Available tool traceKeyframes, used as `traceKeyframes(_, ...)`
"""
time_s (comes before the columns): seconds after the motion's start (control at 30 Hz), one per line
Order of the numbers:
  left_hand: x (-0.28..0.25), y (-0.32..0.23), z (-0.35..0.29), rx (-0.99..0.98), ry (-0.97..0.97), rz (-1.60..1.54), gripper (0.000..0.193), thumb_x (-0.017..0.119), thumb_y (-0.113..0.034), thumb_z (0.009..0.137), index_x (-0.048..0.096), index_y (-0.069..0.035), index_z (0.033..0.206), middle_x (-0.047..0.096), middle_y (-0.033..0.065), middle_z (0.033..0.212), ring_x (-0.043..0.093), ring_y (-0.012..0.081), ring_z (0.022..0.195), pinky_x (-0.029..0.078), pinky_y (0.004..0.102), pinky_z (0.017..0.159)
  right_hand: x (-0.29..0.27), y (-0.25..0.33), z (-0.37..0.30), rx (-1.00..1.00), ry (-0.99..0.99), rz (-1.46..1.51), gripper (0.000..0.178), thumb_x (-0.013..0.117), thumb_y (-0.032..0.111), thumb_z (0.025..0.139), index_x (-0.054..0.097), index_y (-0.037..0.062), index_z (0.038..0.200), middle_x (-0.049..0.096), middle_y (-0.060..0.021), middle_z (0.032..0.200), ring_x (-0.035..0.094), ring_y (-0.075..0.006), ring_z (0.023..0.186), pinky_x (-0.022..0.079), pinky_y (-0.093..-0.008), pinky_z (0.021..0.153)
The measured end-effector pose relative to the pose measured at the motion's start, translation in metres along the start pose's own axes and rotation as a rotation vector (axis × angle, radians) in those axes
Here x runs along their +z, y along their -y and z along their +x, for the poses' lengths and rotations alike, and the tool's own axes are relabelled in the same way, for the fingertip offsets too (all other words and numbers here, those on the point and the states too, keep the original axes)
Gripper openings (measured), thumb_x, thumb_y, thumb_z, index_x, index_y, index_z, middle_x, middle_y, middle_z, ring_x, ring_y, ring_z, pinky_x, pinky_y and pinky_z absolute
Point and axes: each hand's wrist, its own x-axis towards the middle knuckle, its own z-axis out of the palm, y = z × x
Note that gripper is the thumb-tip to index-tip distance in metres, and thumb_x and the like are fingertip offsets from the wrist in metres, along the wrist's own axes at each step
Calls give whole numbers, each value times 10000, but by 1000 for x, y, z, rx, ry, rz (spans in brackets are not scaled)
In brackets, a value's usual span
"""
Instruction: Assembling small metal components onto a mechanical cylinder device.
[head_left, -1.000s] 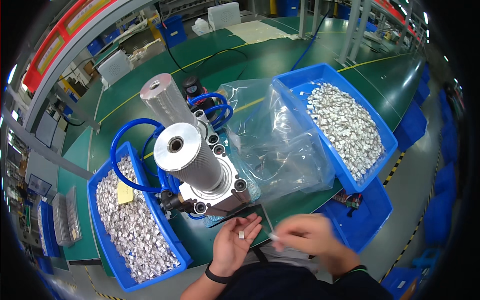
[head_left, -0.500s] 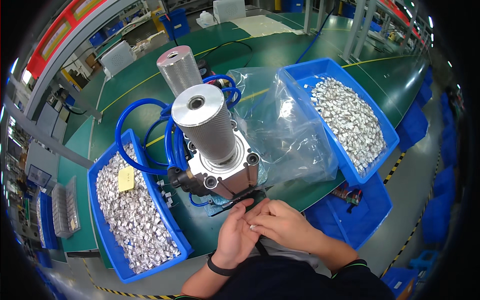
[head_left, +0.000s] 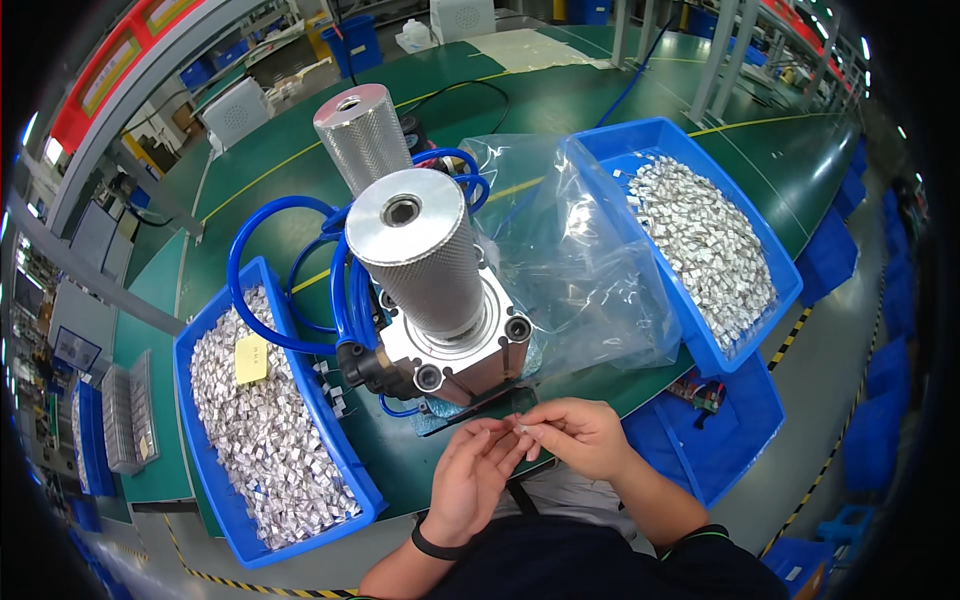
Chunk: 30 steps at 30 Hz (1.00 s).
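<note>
My left hand (head_left: 468, 487) is palm up near the table's front edge, its fingers loosely curled and apart, with nothing visible in the palm. Just to its right, my right hand (head_left: 583, 440) pinches a tiny whitish part between thumb and forefinger; its exact kind is too small to make out. Both sets of fingertips nearly meet in front of the pneumatic press fixture (head_left: 455, 345). That fixture has a square metal body topped by a knurled silver cylinder (head_left: 430, 270) and sits on a blue pad.
A blue bin (head_left: 362, 490) of small white wired components, with a yellow note (head_left: 251, 358), stands at left. Another blue bin (head_left: 790, 285) of such components is at right. Clear plastic bag (head_left: 590, 290), blue air hoses (head_left: 262, 215) and a second knurled cylinder (head_left: 365, 140) surround the fixture.
My right hand has shifted slightly up and right, from over the left palm to beside the left fingertips. The left hand's fingers have curled a little more.
</note>
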Motion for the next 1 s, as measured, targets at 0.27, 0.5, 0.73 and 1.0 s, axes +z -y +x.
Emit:
traceKeyframes(0.27, -5, 6, 6, 29, -29, -38, 145, 453, -118, 972, 523, -23, 1056, 587, 134, 1093, 583, 279, 1089, 441, 455, 1030, -2, 1, 14, -187, 38, -251, 163, 573, -30, 914, 649, -58, 1056, 671, -134, 937, 670, -147, 768, 542, -252, 669)
traceKeyframes(0.5, 9, -1, 9, -25, 34, -41, 225, 476, -128, 962, 520, -26, 1157, 570, 126, 1098, 554, 258, 1094, 409, 442, 1061, -3, 3, 21, -73, 71, -205, 152, 560, -13, 928, 649, -61, 1042, 659, -134, 934, 672, -157, 783, 549, -259, 659)
traceKeyframes(0.73, 15, -5, 17, -174, 195, -276, 259, 513, -164, 934, 535, -89, 1182, 545, 74, 1011, 515, 214, 971, 401, 396, 1027, -3, 3, 19, -9, 39, -183, 146, 571, 10, 934, 650, -58, 1036, 651, -120, 906, 666, -139, 754, 539, -250, 643)
traceKeyframes(1.0, 5, 0, 17, -158, 132, -318, 295, 543, -174, 917, 551, -78, 1196, 573, 109, 1157, 529, 243, 1084, 403, 385, 1026, -3, 1, 14, -92, 15, -165, 139, 580, 10, 927, 657, -45, 1029, 657, -115, 907, 672, -140, 758, 537, -248, 648)
